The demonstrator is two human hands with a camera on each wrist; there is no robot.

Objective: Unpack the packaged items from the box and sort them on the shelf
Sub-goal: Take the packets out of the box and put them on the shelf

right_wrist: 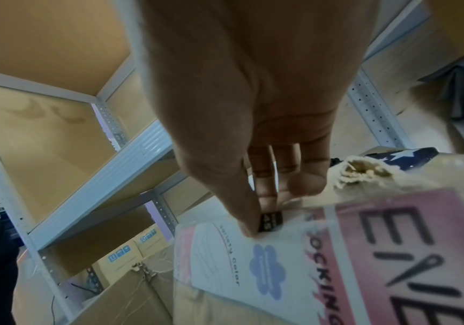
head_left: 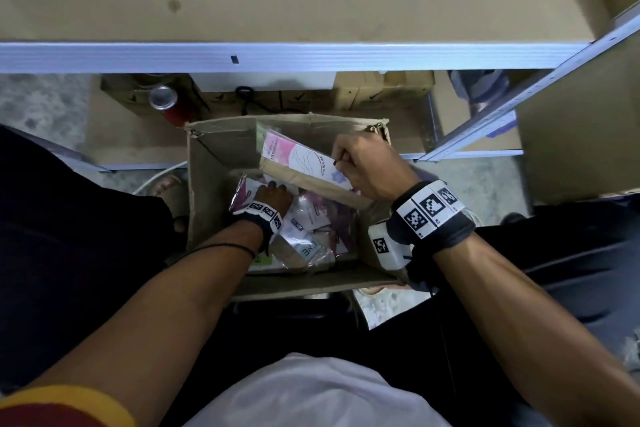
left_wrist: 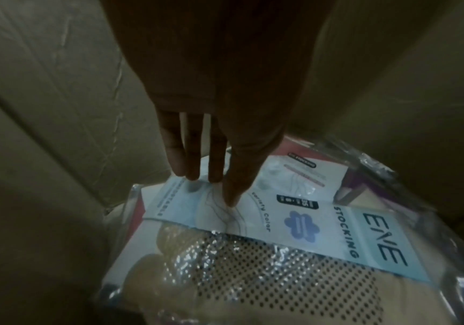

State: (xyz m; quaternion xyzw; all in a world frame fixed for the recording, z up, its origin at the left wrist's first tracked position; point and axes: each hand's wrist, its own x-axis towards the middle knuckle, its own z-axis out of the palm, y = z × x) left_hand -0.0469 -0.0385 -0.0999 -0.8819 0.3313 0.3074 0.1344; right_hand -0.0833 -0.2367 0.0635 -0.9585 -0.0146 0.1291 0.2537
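Currently mid-unpack: right hand (head_left: pixel 367 166) pinches a pink-label stocking packet (head_left: pixel 304 163) by its header card, thumb on top and fingers curled underneath per the right wrist view, packet raised above the cardboard box (head_left: pixel 214 184) near its far right wall. Left hand (head_left: pixel 273 194) is down inside the box, fingers straight and together, fingertips (left_wrist: pixel 231 198) pressing on the header of a blue-label stocking packet (left_wrist: pixel 295 224) lying on the pile; no curl around it, so nothing gripped yet on that side. Step in hand, as I judge it: pulling packets out, one lifted, a second being reached for. Next move likely needs the left fingers to close on the blue packet's edge, then both carried up to the shelf (head_left: pixel 277 55) just beyond the box. Pink packet's long axis runs from far-left to near-right in the head view, tilted, label face up, the end with the big lettering hidden under the right hand. Blue packet lies flat, label up. Slippery plastic sleeves could slide.
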